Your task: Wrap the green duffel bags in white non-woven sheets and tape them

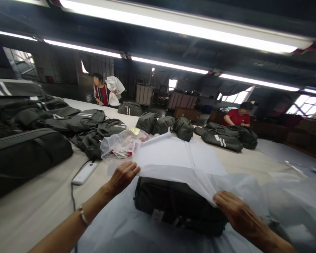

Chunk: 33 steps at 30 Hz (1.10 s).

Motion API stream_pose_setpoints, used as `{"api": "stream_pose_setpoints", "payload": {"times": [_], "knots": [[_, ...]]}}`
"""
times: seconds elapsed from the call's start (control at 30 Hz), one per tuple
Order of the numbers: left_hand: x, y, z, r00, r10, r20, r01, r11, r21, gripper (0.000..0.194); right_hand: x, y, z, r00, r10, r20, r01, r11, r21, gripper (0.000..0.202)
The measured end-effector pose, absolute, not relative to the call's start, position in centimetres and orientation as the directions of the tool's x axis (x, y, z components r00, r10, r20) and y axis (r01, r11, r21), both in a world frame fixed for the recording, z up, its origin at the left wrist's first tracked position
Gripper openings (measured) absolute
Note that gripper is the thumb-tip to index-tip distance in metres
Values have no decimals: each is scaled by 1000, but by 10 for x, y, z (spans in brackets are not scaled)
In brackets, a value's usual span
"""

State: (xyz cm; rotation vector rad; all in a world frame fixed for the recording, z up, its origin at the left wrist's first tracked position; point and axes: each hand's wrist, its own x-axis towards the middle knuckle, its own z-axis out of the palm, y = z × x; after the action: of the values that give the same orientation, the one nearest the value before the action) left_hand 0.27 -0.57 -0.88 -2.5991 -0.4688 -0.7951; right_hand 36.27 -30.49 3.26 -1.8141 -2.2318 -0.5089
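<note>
A thin white sheet (171,170) is stretched between my hands, over the top of a dark green bag (179,203) with a white tag on its front. My left hand (125,175), with a bracelet on the wrist, pinches the sheet's left edge. At the bag's right end, my right hand (228,205) grips the sheet's near right corner. More white sheets (171,151) lie flat behind the bag. Translucent wrapping spreads under the bag and off to the right.
Dark bags (23,158) pile up on the left. A clear plastic bag of tags (123,142) and a white power strip (84,173) lie nearer. Several filled bags stand along the back. One person (101,91) holds white material; another, in red (237,117), works at right.
</note>
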Motion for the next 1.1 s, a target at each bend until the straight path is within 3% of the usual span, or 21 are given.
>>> {"api": "stream_pose_setpoints", "payload": {"times": [0.1, 0.17, 0.3, 0.37, 0.4, 0.43, 0.47, 0.53, 0.6, 0.67, 0.77, 0.87, 0.9, 0.93, 1.03, 1.1], "knots": [[-24, -30, -54, 891, 128, 436, 262, -929, -262, 19, 358, -308, 11, -225, 914, 338, 974, 197, 116, 27], [-40, -39, -83, 943, 190, 272, 245, -951, -186, 19, 356, -308, -2, -200, 911, 361, 979, 170, 112, 26], [-56, -28, -86, 856, 486, -175, 507, -855, 105, 15, 352, -303, -14, -129, 929, 347, 988, 92, 122, 24], [-46, -13, -50, 817, 484, -315, 572, -751, 330, 11, 350, -300, -12, -107, 940, 324, 989, 67, 133, 23], [-35, -5, -26, 853, 429, -298, 523, -715, 465, 12, 348, -299, -10, -95, 943, 318, 989, 53, 139, 23], [-17, 2, 1, 909, 371, -192, 411, -713, 568, 20, 347, -298, -9, -86, 944, 318, 988, 40, 147, 23], [5, 6, 27, 941, 337, -22, 285, -755, 590, 27, 346, -298, -7, -79, 944, 319, 988, 31, 154, 23], [62, 8, 69, 890, 272, 365, 66, -870, 489, 29, 344, -299, -7, -84, 940, 332, 985, 27, 172, 23], [123, -1, 85, 827, 133, 546, -64, -943, 327, 28, 342, -301, -10, -97, 929, 357, 981, 28, 194, 24], [175, -18, 73, 851, 18, 525, -111, -971, 213, 36, 342, -303, -19, -99, 904, 416, 975, 4, 222, 25], [214, -47, 21, 938, -149, 312, -205, -966, 155, 48, 347, -305, -33, -164, 838, 521, 965, 27, 260, 23], [213, -67, -27, 935, -221, 277, -273, -947, 168, 65, 361, -316, -31, -146, 826, 545, 986, 75, 150, 8], [208, -70, -34, 933, -233, 273, -287, -942, 175, 69, 368, -324, -24, -61, 815, 577, 996, 17, 82, 4], [204, -71, -38, 932, -244, 268, -297, -937, 181, 72, 377, -335, -14, 66, 782, 619, 996, -90, 7, 12], [199, -70, -27, 929, -255, 267, -310, -932, 190, 74, 415, -373, 20, 444, 459, 769, 844, -502, -188, 33], [202, -73, -14, 936, -236, 260, -287, -941, 178, 74, 440, -387, 38, 566, 321, 759, 725, -632, -274, 48]]}}
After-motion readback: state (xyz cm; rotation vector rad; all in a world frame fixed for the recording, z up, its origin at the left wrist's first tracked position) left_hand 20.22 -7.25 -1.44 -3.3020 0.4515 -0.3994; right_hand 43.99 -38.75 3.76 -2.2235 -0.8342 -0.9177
